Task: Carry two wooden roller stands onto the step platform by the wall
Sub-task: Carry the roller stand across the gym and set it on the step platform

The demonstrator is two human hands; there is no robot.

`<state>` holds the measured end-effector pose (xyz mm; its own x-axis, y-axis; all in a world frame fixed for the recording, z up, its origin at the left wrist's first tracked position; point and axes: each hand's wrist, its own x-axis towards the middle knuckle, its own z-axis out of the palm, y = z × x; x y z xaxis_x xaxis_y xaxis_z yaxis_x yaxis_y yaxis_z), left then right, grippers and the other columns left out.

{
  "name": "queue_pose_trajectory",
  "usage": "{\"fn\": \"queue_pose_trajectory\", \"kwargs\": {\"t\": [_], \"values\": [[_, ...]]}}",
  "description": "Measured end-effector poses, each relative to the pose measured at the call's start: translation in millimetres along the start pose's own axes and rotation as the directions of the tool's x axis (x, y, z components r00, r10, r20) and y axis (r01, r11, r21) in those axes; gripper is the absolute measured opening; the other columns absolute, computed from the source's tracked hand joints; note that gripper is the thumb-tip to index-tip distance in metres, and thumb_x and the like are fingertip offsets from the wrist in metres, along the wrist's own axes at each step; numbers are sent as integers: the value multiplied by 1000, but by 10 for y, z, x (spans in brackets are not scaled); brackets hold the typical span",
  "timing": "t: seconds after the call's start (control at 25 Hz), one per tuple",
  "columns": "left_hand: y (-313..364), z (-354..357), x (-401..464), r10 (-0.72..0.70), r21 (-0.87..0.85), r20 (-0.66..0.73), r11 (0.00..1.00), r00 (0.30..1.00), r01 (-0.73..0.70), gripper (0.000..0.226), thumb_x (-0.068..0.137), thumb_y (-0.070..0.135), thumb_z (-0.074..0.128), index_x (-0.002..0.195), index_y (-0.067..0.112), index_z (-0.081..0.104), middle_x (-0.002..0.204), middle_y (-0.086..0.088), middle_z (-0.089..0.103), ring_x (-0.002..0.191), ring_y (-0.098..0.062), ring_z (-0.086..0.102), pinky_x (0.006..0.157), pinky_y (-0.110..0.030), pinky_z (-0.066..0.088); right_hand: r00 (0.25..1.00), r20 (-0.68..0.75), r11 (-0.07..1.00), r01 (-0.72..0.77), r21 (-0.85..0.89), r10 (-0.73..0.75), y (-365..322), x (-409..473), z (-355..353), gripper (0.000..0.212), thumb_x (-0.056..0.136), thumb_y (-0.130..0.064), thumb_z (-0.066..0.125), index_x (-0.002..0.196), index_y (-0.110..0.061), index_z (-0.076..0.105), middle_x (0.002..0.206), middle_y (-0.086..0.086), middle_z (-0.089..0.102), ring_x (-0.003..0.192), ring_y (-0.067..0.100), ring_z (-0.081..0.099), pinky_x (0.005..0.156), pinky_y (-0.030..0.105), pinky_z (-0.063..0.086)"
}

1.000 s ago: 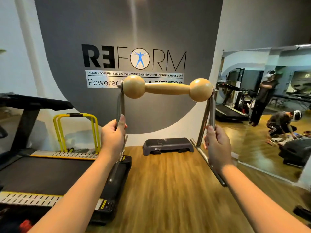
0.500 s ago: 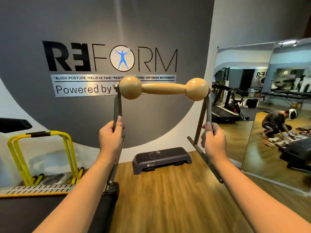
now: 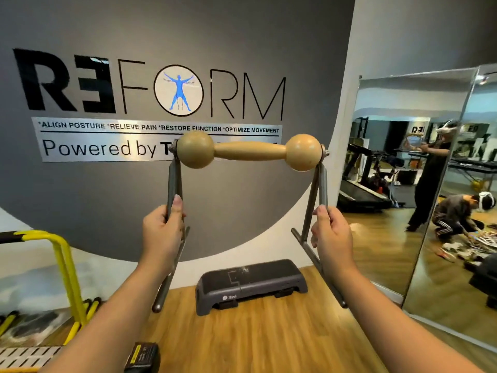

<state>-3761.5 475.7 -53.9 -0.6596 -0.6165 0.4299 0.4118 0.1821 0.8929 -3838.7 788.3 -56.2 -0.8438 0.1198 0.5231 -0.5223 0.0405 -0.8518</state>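
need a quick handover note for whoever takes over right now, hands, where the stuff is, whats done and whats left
Left hand: grips the left metal upright of the roller stand.
Right hand: grips the right upright.
The stand is held up in the air, roller level, in front of the grey wall and above the step platform.
The platform sits on the wood floor against the wall; nothing is on top of it.
Done: one stand has been picked up and brought close to the platform.
Left: lower this stand onto the platform. The second stand is not in view; fetch it and set it there too.
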Motion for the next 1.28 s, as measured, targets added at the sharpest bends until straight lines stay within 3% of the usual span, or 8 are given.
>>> {"fn": "queue_pose_trajectory", "kwargs": {"t": [0.24,0.52,0.68,0.92,1.04,1.16,1.28], "values": [[-539,950,1077,-27,-4,-51,1000,998,27,43,102,49,54,84,11,64,58,0,51,47,-12,45,42,-23,36,999,48,1000,18,-24,-17,762,1511,364,34,111,-38,45,96,-12,62,72,7,50,67,22,47,62,40,41],[-1410,1665,2233,-3,8,-42,1000,999,3,51,87,62,55,82,13,63,54,6,51,43,-5,44,40,-18,36,999,39,1000,1,-8,-1,1883,2796,956,31,110,-43,44,90,-27,63,69,1,52,64,18,49,59,38,44],[-2060,1999,3132,-23,-22,-29,999,999,23,51,92,61,53,79,13,61,51,9,47,41,-4,40,39,-19,33,1000,7,1000,-14,4,14,2526,3547,1481,36,102,-56,43,82,-31,61,62,-5,51,60,14,48,54,34,43],[-2997,2494,4295,2,-39,5,999,1000,-2,62,92,63,56,77,3,52,52,8,42,43,-5,36,40,-20,31,991,1,988,-134,82,134,3533,4633,2223,45,96,-55,47,76,-16,54,66,6,45,64,23,40,60,40,34],[-3510,2699,4631,7,-32,-1,999,1000,-7,80,86,77,57,77,-3,50,53,7,41,45,-6,36,41,-20,31,982,14,973,-190,132,189,4001,4966,2436,41,90,-55,49,74,-17,52,63,3,44,59,16,40,54,33,34],[-4106,2911,4947,-50,-33,9,998,999,50,78,85,86,49,78,9,58,54,2,41,46,-10,34,42,-25,28,963,49,940,-268,213,264,4492,5432,2650,32,83,-46,50,74,-15,51,60,-1,46,52,11,39,47,28,31],[-4680,3175,5266,-110,-22,-17,994,994,110,85,80,92,48,80,7,59,52,1,42,46,-13,34,44,-29,25,918,93,852,-392,346,385,5067,5927,2869,24,84,-37,47,72,-17,47,56,-3,44,45,10,35,42,26,28]]}}
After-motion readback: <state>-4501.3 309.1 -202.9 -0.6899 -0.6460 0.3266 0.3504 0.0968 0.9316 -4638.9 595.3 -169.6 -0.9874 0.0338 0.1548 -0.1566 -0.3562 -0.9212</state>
